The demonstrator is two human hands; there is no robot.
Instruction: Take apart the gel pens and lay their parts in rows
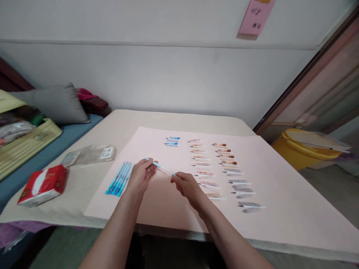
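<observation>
My left hand [140,173] is closed in a pinch around a slim pen [161,166], light blue along its body and white toward the end that points right. Close to that white end, my right hand [186,185] has its thumb and fingers pressed together. A light-blue spot shows at its fingertips, but what it holds, if anything, is too small to name. Left of my left hand, several blue pens [119,181] lie side by side. Beyond my hands are blue pen parts [172,141]. Several pens taken apart [202,164] form a column on the right.
A pink sheet [168,205] covers much of the table. Farther right lie brown-ended pen parts [227,157] and grey ones [243,189]. At left are a clear plastic bag [89,155] and a red tissue pack [45,185]. A yellow bucket [291,149] stands beyond the table.
</observation>
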